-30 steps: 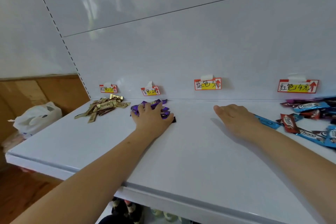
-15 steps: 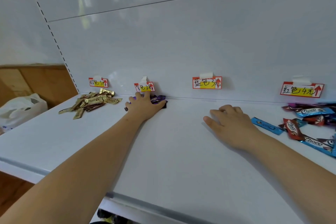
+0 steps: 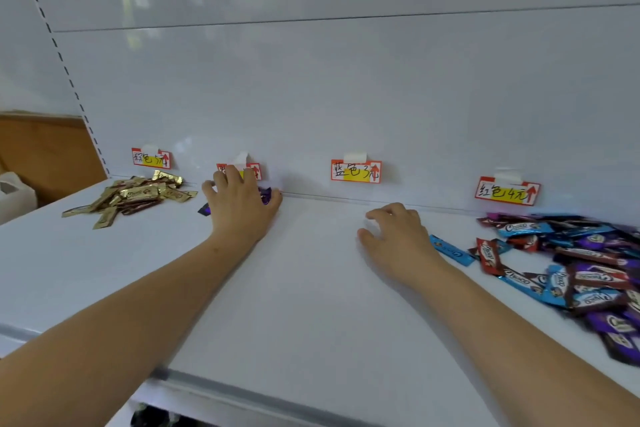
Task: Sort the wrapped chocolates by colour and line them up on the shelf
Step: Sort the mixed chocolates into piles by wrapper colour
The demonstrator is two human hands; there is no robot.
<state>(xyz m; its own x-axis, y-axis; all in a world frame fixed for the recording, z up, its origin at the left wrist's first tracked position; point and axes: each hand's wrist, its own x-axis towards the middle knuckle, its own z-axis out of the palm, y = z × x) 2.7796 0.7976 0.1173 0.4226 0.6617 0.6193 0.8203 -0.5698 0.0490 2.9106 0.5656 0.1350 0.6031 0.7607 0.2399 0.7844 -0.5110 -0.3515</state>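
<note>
Showing: a white shelf (image 3: pixel 311 305) seen from above its front edge, with both forearms reaching toward the back wall.
Open room: a broad bare band of the shelf runs from the front edge to the back edge between the two hands; a smaller bare patch lies at the front-left corner.
Left hand (image 3: pixel 242 208): palm down at the back edge, fingers spread flat over the purple chocolates (image 3: pixel 266 195), pressing them against the back wall below the second label (image 3: pixel 255 170), which its fingers partly cover.
Right hand (image 3: pixel 398 239): resting on the shelf right of centre, fingers loosely curled, holding nothing.
Gold chocolates (image 3: pixel 135 198): a loose heap at the back-left corner under the first label (image 3: pixel 151 158); most long axes run left to right, a few slant toward the front edge.
Mixed pile (image 3: pixel 581 263): blue, red and purple bars along the right edge, axes pointing many ways.
Lone blue bar (image 3: pixel 452 250): just beside the right hand, long axis slanting from back-left to front-right.
Other labels: third label (image 3: pixel 356 171) over the bare band; fourth label (image 3: pixel 507 191) above the mixed pile.
Room: wooden panel (image 3: pixel 45 152) and a white plastic bag (image 3: pixel 14 196) past the left edge.
</note>
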